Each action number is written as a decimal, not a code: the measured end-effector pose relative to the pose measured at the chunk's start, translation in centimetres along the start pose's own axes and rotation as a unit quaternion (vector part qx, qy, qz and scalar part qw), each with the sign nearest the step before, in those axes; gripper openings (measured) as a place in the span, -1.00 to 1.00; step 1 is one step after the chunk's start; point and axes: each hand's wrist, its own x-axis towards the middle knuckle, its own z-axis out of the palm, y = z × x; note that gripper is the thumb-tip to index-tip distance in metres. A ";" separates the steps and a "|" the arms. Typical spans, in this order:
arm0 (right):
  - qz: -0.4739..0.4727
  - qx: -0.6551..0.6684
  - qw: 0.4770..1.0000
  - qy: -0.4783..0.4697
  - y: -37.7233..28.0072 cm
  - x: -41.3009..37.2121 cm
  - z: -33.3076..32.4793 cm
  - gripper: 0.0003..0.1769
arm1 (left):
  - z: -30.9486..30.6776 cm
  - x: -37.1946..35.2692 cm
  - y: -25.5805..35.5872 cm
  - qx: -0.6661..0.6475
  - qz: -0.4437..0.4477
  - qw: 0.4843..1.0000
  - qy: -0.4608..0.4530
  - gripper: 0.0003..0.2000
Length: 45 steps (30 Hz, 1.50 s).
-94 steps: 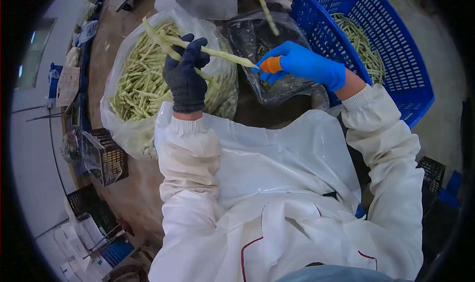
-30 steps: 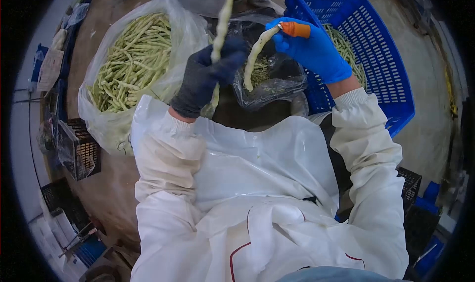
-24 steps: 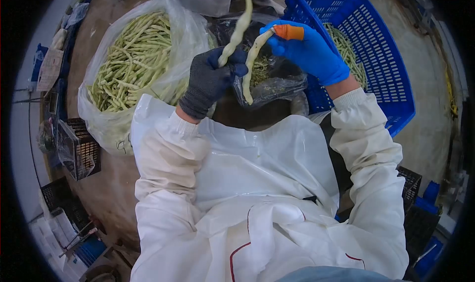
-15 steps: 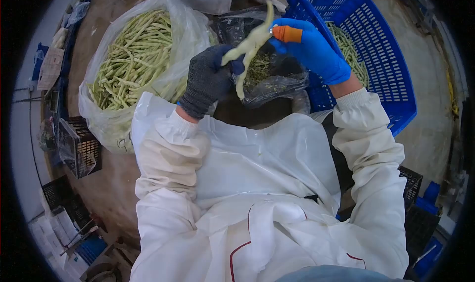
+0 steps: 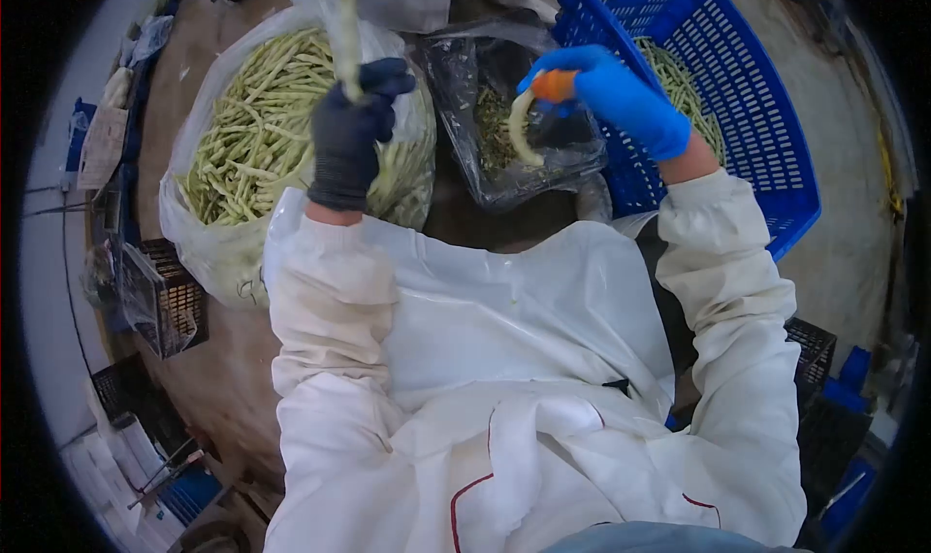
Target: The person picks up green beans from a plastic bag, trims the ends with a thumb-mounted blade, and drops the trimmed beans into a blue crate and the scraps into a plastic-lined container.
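My left hand, in a dark grey glove, is closed around a pale green bean pod that points up and is slightly blurred. It is over the near right side of a clear plastic bag full of green bean pods. In a blue glove, my right hand grips a small tool with an orange handle; its tip is hidden. A curved bean pod hangs at the tool's end, above a black plastic bag holding small green scraps.
A blue perforated crate stands at the right with green beans inside. Dark crates sit on the floor at the left. A white apron covers my lap.
My hands have moved apart. The left has gone left with one pod upright in it. A curved pod now hangs by the right hand's tool, which has dropped slightly.
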 end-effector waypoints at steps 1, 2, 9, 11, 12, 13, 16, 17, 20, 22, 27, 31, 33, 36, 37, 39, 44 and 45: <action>-0.033 -0.021 0.998 0.043 -0.1 -0.1 -1.5 -0.69 | 0.8 -0.2 -0.1 0.064 -0.046 0.997 0.000 -0.70; -0.066 -0.043 0.993 0.085 -0.4 -0.3 -3.1 -0.69 | 1.1 -0.6 -0.6 0.068 -0.067 0.995 -0.018 -0.66; 0.100 -0.464 0.789 0.389 -1.4 -4.2 -12.6 -0.73 | 3.5 -1.2 -2.6 0.150 -0.081 0.979 -0.112 -0.63; 0.175 -0.611 0.663 0.395 -1.5 -5.2 -12.1 -0.76 | 3.6 -1.3 -3.2 0.214 -0.032 0.969 -0.116 -0.67; 0.124 -0.633 0.653 0.396 -0.9 -5.0 -11.9 -0.77 | 3.6 -1.4 -3.5 0.258 0.005 0.959 -0.114 -0.69; 0.073 -0.653 0.641 0.396 0.0 -4.6 -11.9 -0.79 | 3.6 -1.4 -3.6 0.301 0.042 0.946 -0.112 -0.70; -0.010 -0.682 0.629 0.372 -0.2 -3.7 -10.5 -0.82 | 3.8 -1.6 -3.7 0.320 0.115 0.933 -0.121 -0.71; -0.033 -0.664 0.658 0.353 0.5 -3.1 -10.8 -0.82 | 3.7 -1.7 -3.9 0.329 0.114 0.930 -0.118 -0.71; -0.081 -0.523 0.798 0.287 2.3 -1.6 -9.3 -0.77 | 3.4 -1.5 -4.5 0.360 0.138 0.915 -0.120 -0.72; -0.139 -0.431 0.873 0.180 1.9 -1.2 -7.1 -0.68 | 3.1 -1.4 -4.6 0.385 0.193 0.893 -0.134 -0.72; -0.243 -0.396 0.886 0.009 1.3 0.1 -2.4 -0.65 | 3.6 -1.7 -3.8 0.335 0.126 0.921 -0.153 -0.72; -0.222 -0.449 0.866 0.003 1.0 0.4 -1.8 -0.73 | 3.5 -1.5 -3.7 0.246 0.007 0.962 -0.121 -0.71; -0.239 -0.404 0.882 0.052 1.4 0.5 -1.3 -0.75 | 4.1 -1.7 -3.3 0.188 0.010 0.977 -0.096 -0.74; -0.287 -0.232 0.919 0.141 2.6 1.0 -0.3 -0.80 | 4.7 -2.3 -4.0 0.077 0.046 0.992 -0.086 -0.72; -0.302 -0.169 0.926 0.150 2.6 1.5 -0.1 -0.81 | 5.5 -2.7 -3.7 0.060 0.073 0.992 -0.086 -0.72; -0.238 -0.079 0.961 0.119 2.4 1.4 1.0 -0.79 | 6.3 -3.3 -3.6 0.022 0.103 0.992 -0.075 -0.72; 0.048 -0.097 0.989 -0.105 3.0 0.5 4.1 -0.72 | 5.5 -2.4 -0.5 -0.003 0.120 0.993 0.003 -0.74; 0.074 -0.272 0.953 -0.110 4.0 0.5 4.7 -0.70 | 3.8 -1.6 -0.1 -0.025 0.140 0.990 0.013 -0.71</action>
